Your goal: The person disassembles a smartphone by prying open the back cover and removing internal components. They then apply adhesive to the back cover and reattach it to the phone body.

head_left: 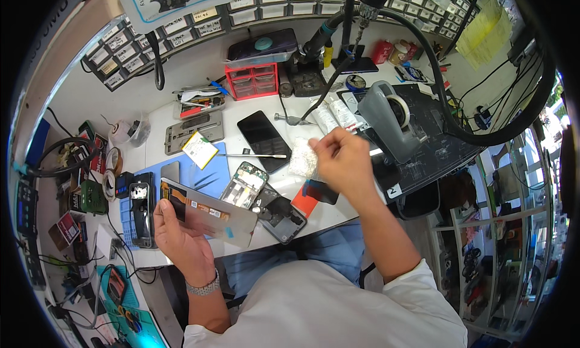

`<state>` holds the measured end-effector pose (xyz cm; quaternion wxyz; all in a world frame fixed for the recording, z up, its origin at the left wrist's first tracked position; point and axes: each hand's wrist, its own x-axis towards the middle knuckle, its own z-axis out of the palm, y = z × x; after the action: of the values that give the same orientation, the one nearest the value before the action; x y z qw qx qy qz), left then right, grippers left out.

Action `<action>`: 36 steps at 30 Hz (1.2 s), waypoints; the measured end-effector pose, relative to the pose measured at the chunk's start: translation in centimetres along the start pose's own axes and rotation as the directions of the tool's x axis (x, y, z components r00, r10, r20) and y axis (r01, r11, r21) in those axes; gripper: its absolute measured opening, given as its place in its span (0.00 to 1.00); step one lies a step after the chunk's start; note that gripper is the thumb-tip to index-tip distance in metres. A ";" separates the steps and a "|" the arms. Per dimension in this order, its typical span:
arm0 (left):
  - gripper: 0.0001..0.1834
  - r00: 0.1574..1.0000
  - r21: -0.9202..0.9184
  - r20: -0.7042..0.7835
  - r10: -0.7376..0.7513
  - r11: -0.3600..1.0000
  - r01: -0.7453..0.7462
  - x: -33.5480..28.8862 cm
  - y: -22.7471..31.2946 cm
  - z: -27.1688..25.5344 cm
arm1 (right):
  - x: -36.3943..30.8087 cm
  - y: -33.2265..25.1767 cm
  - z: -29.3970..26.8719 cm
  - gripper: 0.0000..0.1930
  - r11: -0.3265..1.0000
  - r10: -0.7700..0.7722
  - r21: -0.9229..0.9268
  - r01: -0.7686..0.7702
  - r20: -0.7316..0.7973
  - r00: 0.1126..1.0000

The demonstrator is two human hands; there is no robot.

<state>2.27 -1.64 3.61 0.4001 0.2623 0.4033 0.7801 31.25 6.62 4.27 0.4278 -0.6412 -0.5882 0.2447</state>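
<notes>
My left hand [181,242] grips a phone screen panel [229,221] by its left edge, its grey back with ribbon cables facing up. My right hand [345,164] is pinched above the bench beside a crinkled clear plastic bag [301,161]; I cannot make out what, if anything, is between its fingertips. Past the panel lie an opened phone body [246,182] with its circuit board showing and a dark phone housing [283,220]. A black phone [264,133] rests farther back, with a thin metal tool [260,155] across its near end. A white battery-like pack [199,150] lies on the blue mat [216,173].
A grey tape dispenser [393,121] stands on a black mat [441,142] at right, near white tubes [338,113]. A red drawer box [252,82] is at the back. Another phone [142,209] lies left. A hanging drill-like tool [368,6] and black hose [432,70] reach over the bench.
</notes>
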 end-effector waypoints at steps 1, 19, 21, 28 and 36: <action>0.08 0.998 0.032 -0.034 -0.061 0.998 0.062 0.1 0.0 -0.1 | 2.2 1.3 -0.5 0.11 0.987 0.042 -0.152 -0.061 -0.126 0.991; 0.15 0.943 0.120 0.146 -0.297 0.952 0.282 -3.5 -1.9 0.2 | 10.1 6.9 -1.7 0.19 0.864 0.006 -0.497 -0.075 -0.139 0.990; 0.16 0.936 0.121 0.164 -0.312 0.948 0.295 -3.5 -2.0 0.2 | 9.7 7.1 -2.3 0.18 0.926 -0.033 -0.373 -0.064 -0.248 0.968; 0.16 0.904 0.156 0.196 -0.380 0.922 0.354 -3.9 -2.5 0.7 | 4.9 7.2 -5.0 0.22 0.791 0.077 0.597 0.136 -0.316 0.946; 0.17 0.834 0.183 0.302 -0.462 0.887 0.425 -4.8 -3.2 2.5 | -3.8 6.4 -2.3 0.23 0.751 -0.002 0.657 0.067 -0.100 0.995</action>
<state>8.00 -3.48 1.89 0.6181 0.3123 0.4203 0.5863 35.94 2.76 -0.58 0.6577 -0.4490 -0.4553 0.3982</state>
